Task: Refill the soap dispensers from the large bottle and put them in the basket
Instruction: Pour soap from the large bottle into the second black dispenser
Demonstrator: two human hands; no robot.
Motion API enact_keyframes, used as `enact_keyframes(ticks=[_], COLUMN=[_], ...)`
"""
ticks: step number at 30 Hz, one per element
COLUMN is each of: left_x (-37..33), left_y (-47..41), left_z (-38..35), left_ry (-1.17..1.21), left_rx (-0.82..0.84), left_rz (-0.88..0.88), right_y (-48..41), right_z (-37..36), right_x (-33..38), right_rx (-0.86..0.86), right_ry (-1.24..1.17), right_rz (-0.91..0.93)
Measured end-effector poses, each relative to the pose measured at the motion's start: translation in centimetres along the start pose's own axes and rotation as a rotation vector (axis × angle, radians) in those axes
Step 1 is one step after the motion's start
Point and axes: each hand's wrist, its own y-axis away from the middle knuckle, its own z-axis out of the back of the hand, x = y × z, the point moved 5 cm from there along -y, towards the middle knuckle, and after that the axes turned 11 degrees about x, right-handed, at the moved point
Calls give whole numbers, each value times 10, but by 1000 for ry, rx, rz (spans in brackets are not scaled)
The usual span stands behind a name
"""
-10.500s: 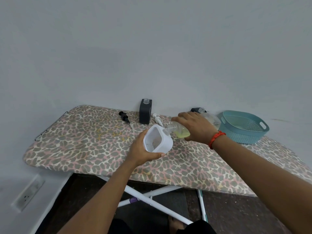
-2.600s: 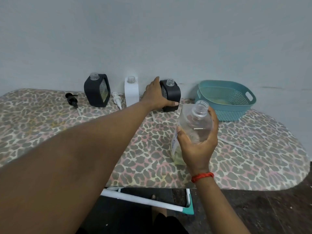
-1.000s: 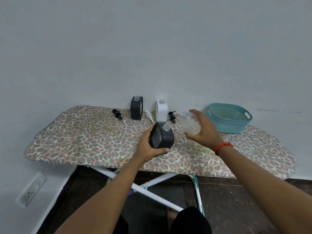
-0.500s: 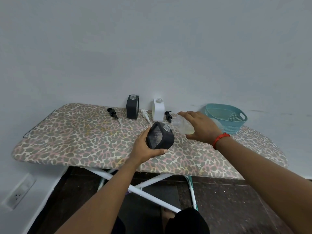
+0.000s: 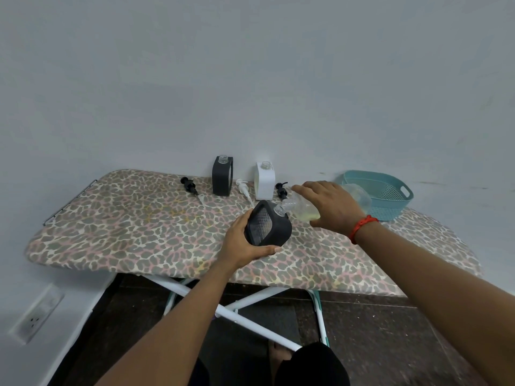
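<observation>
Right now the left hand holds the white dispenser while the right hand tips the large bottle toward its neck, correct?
No. In the head view the left hand holds a black dispenser; the white dispenser stands by the wall. The right hand does tip the large bottle toward its neck.

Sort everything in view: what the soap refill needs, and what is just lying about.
Job: large bottle, held black dispenser, standing black dispenser, white dispenser, left black pump, white pump, right black pump, teal basket.

Not the job: wall socket, red wristband, ironing board as support only.
</observation>
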Motion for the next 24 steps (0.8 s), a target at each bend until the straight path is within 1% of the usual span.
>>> enact_keyframes(ticks=[12,24], left_x=[0,-2], left_y=[1,2], left_z=[0,1], left_ry=[-19,-47], left_rx=[-2,-3], left_rz=[12,28], right_y=[-5,-7], right_z=[13,17], right_x=[3,4], right_rx=[-25,-1], right_ry=[192,259], right_rz=[53,62])
